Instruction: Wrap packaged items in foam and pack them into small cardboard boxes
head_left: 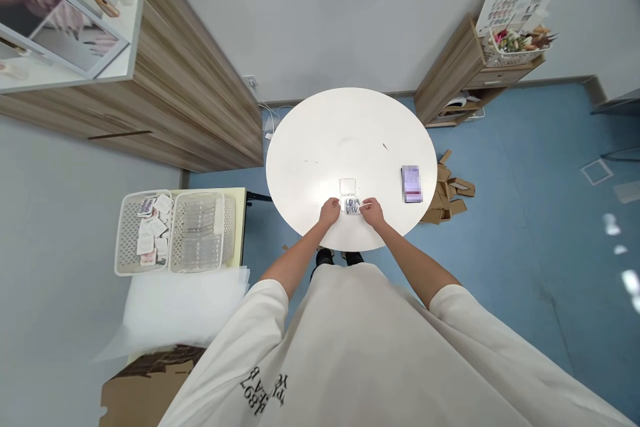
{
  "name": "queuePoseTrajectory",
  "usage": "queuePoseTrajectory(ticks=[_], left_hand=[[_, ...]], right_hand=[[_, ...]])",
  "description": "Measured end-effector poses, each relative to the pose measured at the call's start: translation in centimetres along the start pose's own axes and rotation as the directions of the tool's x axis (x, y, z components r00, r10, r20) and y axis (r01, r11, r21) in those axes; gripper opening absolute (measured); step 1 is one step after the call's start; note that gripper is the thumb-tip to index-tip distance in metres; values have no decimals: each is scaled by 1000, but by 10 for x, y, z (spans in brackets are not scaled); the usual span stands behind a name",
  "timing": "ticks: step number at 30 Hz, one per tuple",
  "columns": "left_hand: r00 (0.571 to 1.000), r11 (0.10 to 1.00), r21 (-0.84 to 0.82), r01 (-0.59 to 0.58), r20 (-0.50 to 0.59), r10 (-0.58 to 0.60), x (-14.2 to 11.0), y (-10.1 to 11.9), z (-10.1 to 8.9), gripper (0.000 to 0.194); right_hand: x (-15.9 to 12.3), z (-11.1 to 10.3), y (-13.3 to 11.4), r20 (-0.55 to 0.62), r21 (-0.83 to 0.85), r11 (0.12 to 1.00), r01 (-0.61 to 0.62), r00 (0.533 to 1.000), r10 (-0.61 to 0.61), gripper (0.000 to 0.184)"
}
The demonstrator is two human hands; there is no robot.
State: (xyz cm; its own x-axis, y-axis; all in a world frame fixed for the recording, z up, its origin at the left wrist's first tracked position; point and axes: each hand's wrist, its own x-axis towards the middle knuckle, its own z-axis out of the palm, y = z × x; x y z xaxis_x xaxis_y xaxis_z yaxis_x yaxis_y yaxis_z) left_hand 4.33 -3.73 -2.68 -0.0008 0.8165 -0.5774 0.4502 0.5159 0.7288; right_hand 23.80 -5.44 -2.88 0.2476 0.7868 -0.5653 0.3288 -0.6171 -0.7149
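Observation:
A small clear plastic case stands open near the front of the round white table, its lid folded back away from me. Inside lies a card with several dark, shiny pieces that look like press-on nails. My left hand is closed at the case's left edge, fingertips against it. At the right side, my right hand pinches a small thin white strip beside the dark pieces; its exact kind is too small to tell.
A purple box or phone-like item, blurred, lies at the table's right. White baskets with small packets and clear cases stand on a side table at left. Flattened cardboard lies on the floor at right. Wooden cabinets flank the table.

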Motion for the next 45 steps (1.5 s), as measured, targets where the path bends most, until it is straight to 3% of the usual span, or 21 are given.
queuePoseTrajectory(ticks=[7,16,24,30,36,39,45], left_hand=[[992,998,-22,-55,117,57,0,-16,5,42],[987,1000,-26,4,161,0,5,-17,1,45],[990,999,-29,39,137,-34,8,-5,-10,36],[995,1000,-17,23,96,-21,26,7,-19,36],[991,998,-2,-67,112,67,30,11,-12,41],[983,995,-13,-96,157,96,26,8,-9,42],[991,998,-6,-68,112,68,33,9,-12,42]], right_hand=[[17,10,3,-10,-39,999,21,1000,-22,23],[18,17,-2,-1,-128,988,89,996,-90,19],[19,5,-5,49,-114,991,64,997,-59,20],[33,0,-17,56,-93,993,67,997,-62,26],[35,8,-15,167,-159,948,274,954,-248,37],[31,13,-10,218,-174,932,317,936,-278,38],[39,12,-13,125,-150,950,275,958,-258,39]])
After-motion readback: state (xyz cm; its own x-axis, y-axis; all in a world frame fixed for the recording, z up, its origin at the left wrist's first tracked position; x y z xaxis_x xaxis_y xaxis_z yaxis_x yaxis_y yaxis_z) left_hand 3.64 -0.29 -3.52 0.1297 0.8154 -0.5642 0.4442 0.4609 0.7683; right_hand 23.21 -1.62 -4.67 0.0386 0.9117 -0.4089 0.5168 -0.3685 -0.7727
